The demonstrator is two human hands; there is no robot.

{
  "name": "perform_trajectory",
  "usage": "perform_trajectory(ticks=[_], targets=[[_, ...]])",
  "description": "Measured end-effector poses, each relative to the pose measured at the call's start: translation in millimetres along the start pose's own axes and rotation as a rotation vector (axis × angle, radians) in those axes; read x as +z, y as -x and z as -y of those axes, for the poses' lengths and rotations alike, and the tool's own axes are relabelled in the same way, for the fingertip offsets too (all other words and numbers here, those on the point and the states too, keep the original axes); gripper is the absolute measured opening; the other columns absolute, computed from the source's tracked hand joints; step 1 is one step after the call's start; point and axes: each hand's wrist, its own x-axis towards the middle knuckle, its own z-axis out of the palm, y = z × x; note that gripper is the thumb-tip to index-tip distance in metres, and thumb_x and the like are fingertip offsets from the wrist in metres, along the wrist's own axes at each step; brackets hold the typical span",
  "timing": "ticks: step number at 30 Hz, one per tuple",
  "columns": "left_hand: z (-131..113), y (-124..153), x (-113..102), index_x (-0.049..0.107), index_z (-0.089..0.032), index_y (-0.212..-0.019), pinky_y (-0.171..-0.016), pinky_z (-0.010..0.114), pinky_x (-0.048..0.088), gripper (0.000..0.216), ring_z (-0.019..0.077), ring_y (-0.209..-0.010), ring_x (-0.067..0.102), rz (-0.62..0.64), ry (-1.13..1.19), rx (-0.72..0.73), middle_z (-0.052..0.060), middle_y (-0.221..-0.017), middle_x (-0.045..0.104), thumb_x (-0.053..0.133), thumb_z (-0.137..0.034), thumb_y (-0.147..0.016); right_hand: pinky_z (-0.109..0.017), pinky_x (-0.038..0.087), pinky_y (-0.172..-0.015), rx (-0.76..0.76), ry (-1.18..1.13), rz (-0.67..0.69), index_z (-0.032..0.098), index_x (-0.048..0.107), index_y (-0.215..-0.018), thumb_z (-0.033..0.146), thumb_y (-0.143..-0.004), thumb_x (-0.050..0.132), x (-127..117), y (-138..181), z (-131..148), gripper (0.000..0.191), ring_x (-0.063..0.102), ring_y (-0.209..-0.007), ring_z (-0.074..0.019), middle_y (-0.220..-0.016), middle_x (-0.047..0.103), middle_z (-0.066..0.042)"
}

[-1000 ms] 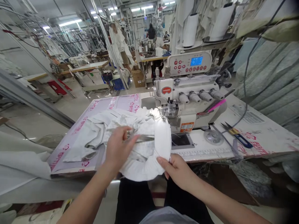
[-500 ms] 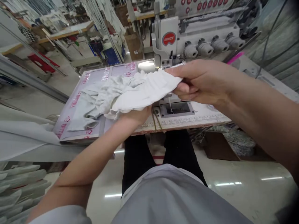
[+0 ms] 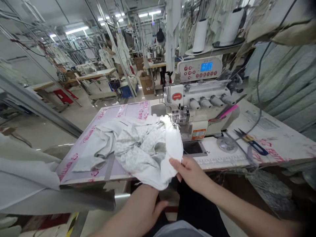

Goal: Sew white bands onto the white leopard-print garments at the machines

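A pale, patterned garment piece point(image 3: 140, 148) lies bunched on the machine table, with a plain white strip point(image 3: 172, 144) along its right side. The strip's upper end is at the needle area of a white overlock sewing machine point(image 3: 176, 90). My right hand point(image 3: 191, 172) pinches the strip's lower edge between thumb and fingers. My left hand point(image 3: 145, 207) is lower, at the table's front edge, under the hanging cloth. Its thumb is stretched out and apart from the fabric; the cloth hides its fingertips.
Scissors point(image 3: 251, 141) and a clear round dish point(image 3: 227, 144) lie on the table's right side. A control panel with a blue display point(image 3: 206, 66) stands above the machine. White thread cones point(image 3: 199, 36) are behind it. Grey fabric point(image 3: 29, 184) hangs at the left.
The view has tilted up. My right hand has moved down from the needle area to the cloth's near edge, and my left hand has come back toward me. The white strip now runs from the needle area.
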Motion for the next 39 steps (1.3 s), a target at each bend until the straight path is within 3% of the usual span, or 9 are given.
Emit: perform_trajectory(ticks=[2, 5, 11, 17, 22, 25, 29, 34, 39], targets=[[-6, 3, -12, 0.061, -0.021, -0.073, -0.061, 0.025, 0.043, 0.017, 0.0161, -0.066, 0.056, 0.046, 0.018, -0.023, 0.002, -0.069, 0.061, 0.05, -0.032, -0.079, -0.02, 0.029, -0.043, -0.013, -0.024, -0.012, 0.015, 0.042, -0.053, 0.048, -0.084, 0.038, 8, 0, -9, 0.045, 0.038, -0.04, -0.0076, -0.041, 0.04, 0.003], [-4, -22, -14, 0.056, -0.019, -0.086, -0.068, 0.025, 0.043, 0.018, 0.0166, -0.079, 0.054, -0.18, 0.158, -0.109, 0.003, -0.083, 0.06, 0.045, -0.033, -0.081, -0.02, 0.03, -0.045, -0.043, -0.045, -0.024, 0.015, 0.042, -0.053, 0.048, -0.085, 0.036, 18, 0, -17, 0.047, 0.039, -0.042, -0.008, -0.043, 0.041, 0.002], [13, -71, 34, 0.046, -0.016, -0.075, -0.056, 0.021, 0.037, 0.028, 0.0099, -0.057, 0.044, -0.168, 0.581, -0.177, -0.002, -0.062, 0.046, 0.038, -0.041, -0.085, -0.019, 0.029, -0.042, -0.034, -0.056, 0.053, 0.014, 0.047, -0.059, 0.048, -0.084, 0.037, 3, -4, -15, 0.043, 0.039, -0.041, -0.0072, -0.046, 0.044, 0.002], [2, -60, 34, 0.044, -0.016, -0.074, -0.061, 0.022, 0.038, 0.027, 0.0111, -0.063, 0.043, -0.194, 0.666, -0.205, -0.001, -0.066, 0.045, 0.04, -0.04, -0.085, -0.019, 0.03, -0.039, -0.032, -0.035, -0.153, 0.017, 0.038, -0.057, 0.052, -0.079, 0.044, -30, -36, 1, 0.042, 0.038, -0.041, -0.0079, -0.046, 0.037, 0.004], [8, -46, 38, 0.042, -0.017, -0.071, -0.059, 0.021, 0.036, 0.028, 0.0106, -0.061, 0.039, -0.18, 0.673, -0.263, -0.002, -0.064, 0.042, 0.039, -0.041, -0.085, -0.02, 0.031, -0.044, -0.132, -0.183, -0.323, 0.016, 0.04, -0.058, 0.049, -0.081, 0.044, -19, -43, -11, 0.04, 0.036, -0.047, -0.0081, -0.052, 0.037, 0.003], [16, -41, 44, 0.04, -0.017, -0.069, -0.059, 0.021, 0.036, 0.027, 0.0103, -0.06, 0.038, -0.162, 0.649, -0.257, -0.002, -0.062, 0.041, 0.039, -0.039, -0.085, -0.02, 0.029, -0.043, -0.084, -0.289, -0.267, 0.015, 0.042, -0.061, 0.047, -0.08, 0.047, -6, -33, -18, 0.037, 0.033, -0.046, -0.007, -0.052, 0.035, 0.004], [22, -46, 33, 0.047, -0.017, -0.073, -0.061, 0.023, 0.038, 0.028, 0.0123, -0.063, 0.045, -0.112, 0.5, -0.157, 0.0, -0.066, 0.049, 0.033, -0.036, -0.088, -0.019, 0.027, -0.043, 0.012, -0.267, -0.001, 0.013, 0.047, -0.061, 0.047, -0.079, 0.049, 6, -18, -18, 0.038, 0.034, -0.046, -0.0064, -0.052, 0.039, 0.003], [44, -63, -1, 0.05, -0.016, -0.099, -0.084, 0.036, 0.036, 0.028, 0.0241, -0.099, 0.046, -0.505, -0.194, -0.048, 0.009, -0.103, 0.052, 0.05, -0.035, -0.078, -0.019, 0.027, -0.043, 0.052, -0.337, 0.058, 0.013, 0.047, -0.062, 0.049, -0.081, 0.044, 12, -10, -16, 0.041, 0.036, -0.045, -0.0062, -0.051, 0.042, 0.003], [64, -72, -25, 0.051, -0.016, -0.074, -0.072, 0.033, 0.037, 0.013, 0.0211, -0.076, 0.051, -0.304, -0.503, -0.112, 0.004, -0.071, 0.054, 0.039, -0.02, -0.08, -0.019, 0.026, -0.043, 0.032, -0.3, 0.055, 0.014, 0.044, -0.057, 0.048, -0.083, 0.042, 13, -6, -17, 0.043, 0.036, -0.045, -0.0065, -0.049, 0.04, 0.003]])
